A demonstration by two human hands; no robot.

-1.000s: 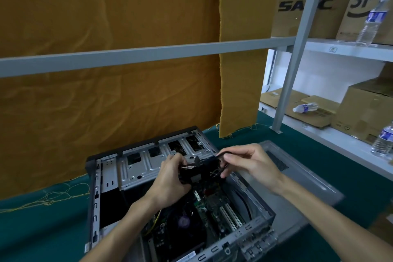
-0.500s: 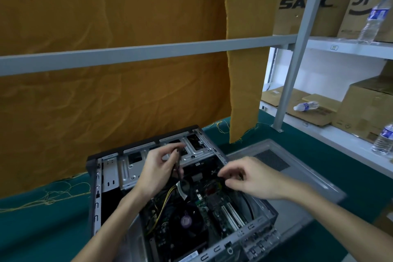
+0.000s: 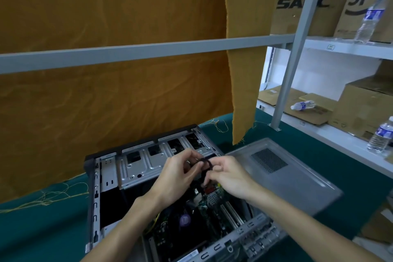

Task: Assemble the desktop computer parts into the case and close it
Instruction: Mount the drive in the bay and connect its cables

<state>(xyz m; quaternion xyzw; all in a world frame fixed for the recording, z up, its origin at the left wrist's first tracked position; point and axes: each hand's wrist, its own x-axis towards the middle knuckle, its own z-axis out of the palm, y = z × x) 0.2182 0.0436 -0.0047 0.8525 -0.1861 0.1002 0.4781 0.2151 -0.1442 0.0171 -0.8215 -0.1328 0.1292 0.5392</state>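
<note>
1. Bench, green-covered, carries the case at 6 o'clock, open.
2. Side panel lies flat at the case's 3 o'clock.
3. Left hand and right hand fingers curl, pinching a black cable above the case.

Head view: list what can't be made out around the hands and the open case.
- Black cable: its ends are hidden by the left hand and right hand, which pinch it.
- Motherboard: partly hidden under both forearms; parts too dark to name.
- Case: near end cut off by the bottom edge.
- Side panel: near corner blurred.
</note>
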